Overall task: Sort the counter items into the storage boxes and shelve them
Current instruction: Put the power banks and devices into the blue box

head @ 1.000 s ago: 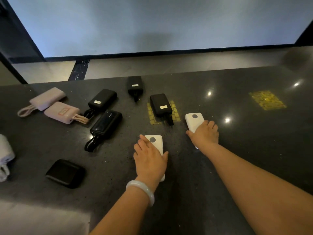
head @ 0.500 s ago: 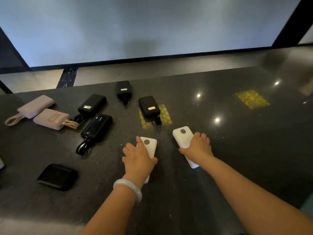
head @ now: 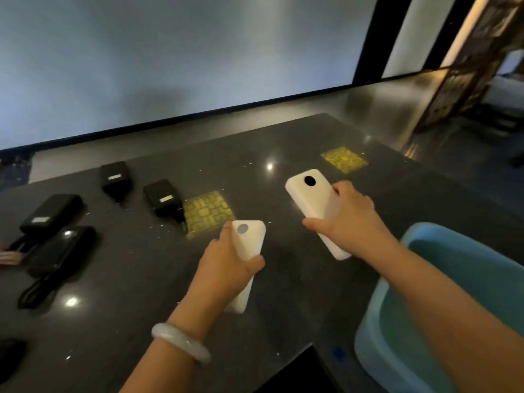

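Each hand is closed around a white power bank above the dark speckled counter (head: 283, 143); the left hand (head: 226, 265) grips the nearer white power bank (head: 251, 239) with the thumb on its right edge and fingers on its left, a pale bangle (head: 181, 341) on that wrist; the right hand (head: 348, 219) clasps the farther white power bank (head: 312, 194), its dark round mark facing up; the two hands are apart; a light blue storage box (head: 465, 268) sits at the counter's right edge, under the right forearm; four black power banks (head: 164, 198) lie to the left, the nearest just beside a yellow patterned inlay (head: 208, 214); a second inlay (head: 343, 160) lies farther right.
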Demonstrator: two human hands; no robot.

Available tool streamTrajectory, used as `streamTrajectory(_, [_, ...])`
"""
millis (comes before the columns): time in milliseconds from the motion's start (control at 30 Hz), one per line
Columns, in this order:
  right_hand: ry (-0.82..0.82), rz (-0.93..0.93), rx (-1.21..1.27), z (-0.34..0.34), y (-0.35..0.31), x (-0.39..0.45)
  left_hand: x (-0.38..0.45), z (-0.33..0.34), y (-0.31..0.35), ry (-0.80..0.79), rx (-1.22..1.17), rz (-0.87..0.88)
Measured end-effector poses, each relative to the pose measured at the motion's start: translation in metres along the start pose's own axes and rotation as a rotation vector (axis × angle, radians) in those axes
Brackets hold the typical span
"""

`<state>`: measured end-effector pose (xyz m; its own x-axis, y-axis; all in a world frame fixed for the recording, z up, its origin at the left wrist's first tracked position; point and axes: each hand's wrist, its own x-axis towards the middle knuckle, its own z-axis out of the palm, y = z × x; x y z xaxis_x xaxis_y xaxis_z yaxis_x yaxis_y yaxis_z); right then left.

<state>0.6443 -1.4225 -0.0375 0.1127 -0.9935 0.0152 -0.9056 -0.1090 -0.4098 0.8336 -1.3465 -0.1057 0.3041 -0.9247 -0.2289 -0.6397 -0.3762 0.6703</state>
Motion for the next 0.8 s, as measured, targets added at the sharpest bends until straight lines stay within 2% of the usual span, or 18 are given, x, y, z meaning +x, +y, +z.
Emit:
streamTrajectory(233, [0.029, 0.252, -0.056, -0.042, 0.12, -0.054, -0.023, 0.049, 0.075, -0.192, 0.042, 0.26])
streamTrajectory(433, [-0.138, 0.348, -0.076, -0.026, 0.181, -0.08, -0.036, 0.096, 0.113, -0.317, 0.132, 0.382])
streamTrajectory(800, [-0.559, 0.223, -0.149, 0.023, 0.217, -0.07, -0.04, 0.119, 0.132, -0.348, 0.297, 0.436])
